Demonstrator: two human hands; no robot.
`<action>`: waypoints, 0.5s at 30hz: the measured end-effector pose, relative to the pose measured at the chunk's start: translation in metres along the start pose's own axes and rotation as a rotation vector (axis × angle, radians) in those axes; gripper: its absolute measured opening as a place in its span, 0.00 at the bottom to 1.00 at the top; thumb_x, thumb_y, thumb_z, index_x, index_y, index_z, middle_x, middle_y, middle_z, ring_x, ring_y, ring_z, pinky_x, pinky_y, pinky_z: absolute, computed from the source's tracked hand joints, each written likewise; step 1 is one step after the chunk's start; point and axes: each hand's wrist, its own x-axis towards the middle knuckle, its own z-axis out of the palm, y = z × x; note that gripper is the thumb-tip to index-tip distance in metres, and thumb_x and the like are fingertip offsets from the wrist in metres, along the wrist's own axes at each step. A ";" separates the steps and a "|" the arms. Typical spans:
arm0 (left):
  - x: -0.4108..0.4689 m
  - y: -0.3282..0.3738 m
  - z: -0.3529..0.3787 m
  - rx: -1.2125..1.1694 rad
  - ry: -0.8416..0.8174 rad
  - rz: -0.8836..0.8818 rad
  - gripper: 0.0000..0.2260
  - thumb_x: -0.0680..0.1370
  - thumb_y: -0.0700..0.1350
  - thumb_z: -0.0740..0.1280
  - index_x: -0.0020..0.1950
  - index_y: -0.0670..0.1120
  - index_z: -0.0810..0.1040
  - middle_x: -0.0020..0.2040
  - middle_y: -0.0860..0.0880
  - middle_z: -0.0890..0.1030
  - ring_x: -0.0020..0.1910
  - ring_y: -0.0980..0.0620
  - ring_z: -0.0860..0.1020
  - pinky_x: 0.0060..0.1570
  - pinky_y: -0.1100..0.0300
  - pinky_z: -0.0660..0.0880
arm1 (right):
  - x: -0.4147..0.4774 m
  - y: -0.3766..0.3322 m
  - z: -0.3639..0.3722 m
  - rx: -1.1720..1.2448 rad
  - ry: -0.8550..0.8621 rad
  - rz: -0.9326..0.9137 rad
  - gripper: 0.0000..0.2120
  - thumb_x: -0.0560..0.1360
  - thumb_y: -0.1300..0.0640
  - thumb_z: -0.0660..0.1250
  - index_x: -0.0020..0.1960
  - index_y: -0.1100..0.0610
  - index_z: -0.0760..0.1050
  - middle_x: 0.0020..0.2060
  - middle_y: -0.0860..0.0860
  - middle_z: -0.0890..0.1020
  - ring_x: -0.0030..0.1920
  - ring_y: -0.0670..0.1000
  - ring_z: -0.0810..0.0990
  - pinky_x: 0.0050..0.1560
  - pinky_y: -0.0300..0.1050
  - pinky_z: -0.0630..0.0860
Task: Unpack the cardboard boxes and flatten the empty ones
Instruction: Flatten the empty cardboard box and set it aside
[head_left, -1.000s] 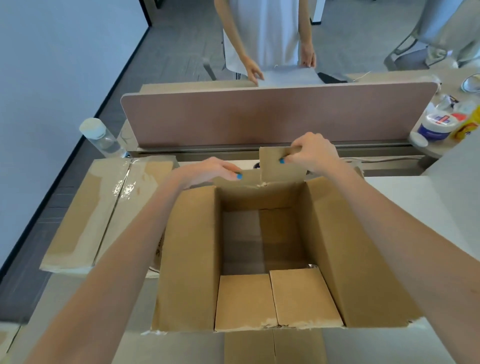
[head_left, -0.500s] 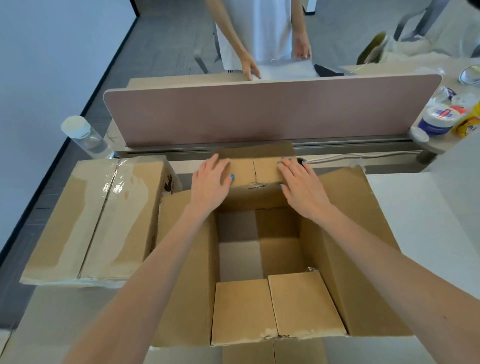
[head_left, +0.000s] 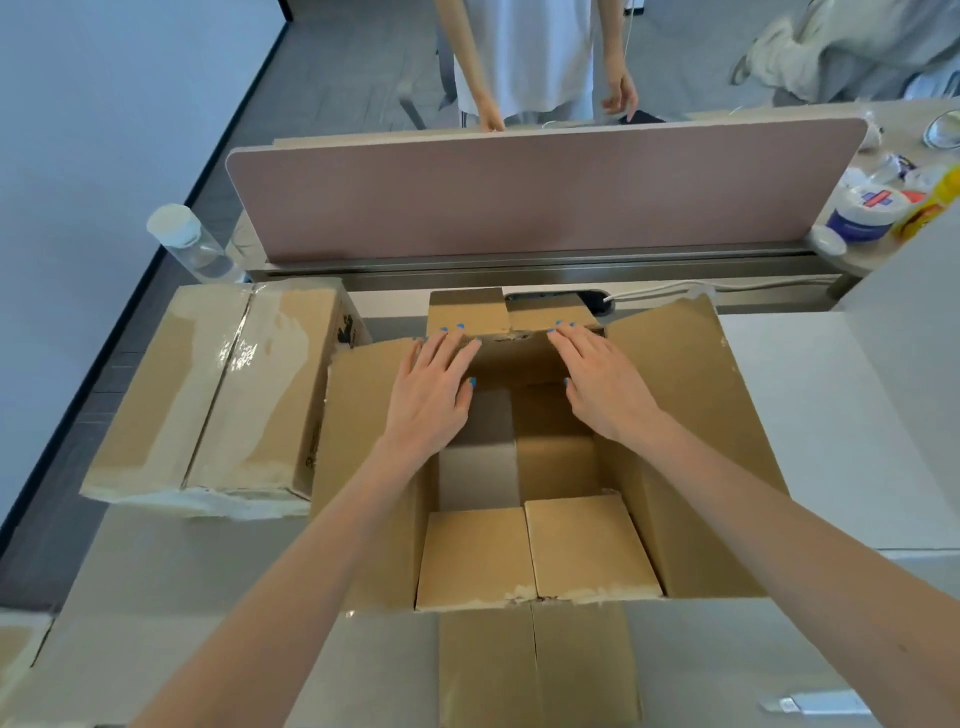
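One view only, wide-angle, worn on the head, looking forward and steeply down, close over the open box (head_left: 691, 415) on the desk (head_left: 810, 426), pink divider (head_left: 519, 197) across the top, a standing person (head_left: 524, 52) beyond it.

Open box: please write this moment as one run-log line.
left hand: flat on far flaps | right hand: same | open box: empty | taped box: sealed, left of it

Bright, even daylight filled the scene; glare shone off the tape on the sealed box (head_left: 218, 395), and wide-angle distortion bent the edges around it.
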 end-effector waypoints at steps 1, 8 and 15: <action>-0.009 0.006 -0.002 0.003 0.011 0.013 0.21 0.81 0.47 0.64 0.74 0.49 0.70 0.75 0.47 0.69 0.75 0.47 0.65 0.76 0.46 0.59 | -0.011 -0.005 -0.001 0.024 0.020 -0.003 0.28 0.78 0.62 0.63 0.76 0.58 0.59 0.74 0.54 0.64 0.74 0.53 0.63 0.73 0.46 0.60; -0.066 0.055 -0.016 0.047 -0.718 0.104 0.19 0.85 0.54 0.53 0.75 0.52 0.65 0.69 0.46 0.75 0.66 0.46 0.74 0.62 0.50 0.71 | -0.070 -0.039 0.000 -0.073 -0.582 -0.060 0.15 0.83 0.54 0.53 0.64 0.58 0.70 0.56 0.56 0.79 0.53 0.57 0.78 0.46 0.47 0.70; -0.087 0.066 -0.033 0.009 -0.722 0.022 0.19 0.85 0.56 0.51 0.69 0.48 0.70 0.61 0.44 0.78 0.58 0.44 0.78 0.55 0.50 0.75 | -0.085 -0.050 -0.006 -0.012 -0.589 0.014 0.18 0.83 0.50 0.51 0.54 0.58 0.76 0.50 0.56 0.79 0.48 0.56 0.78 0.47 0.49 0.74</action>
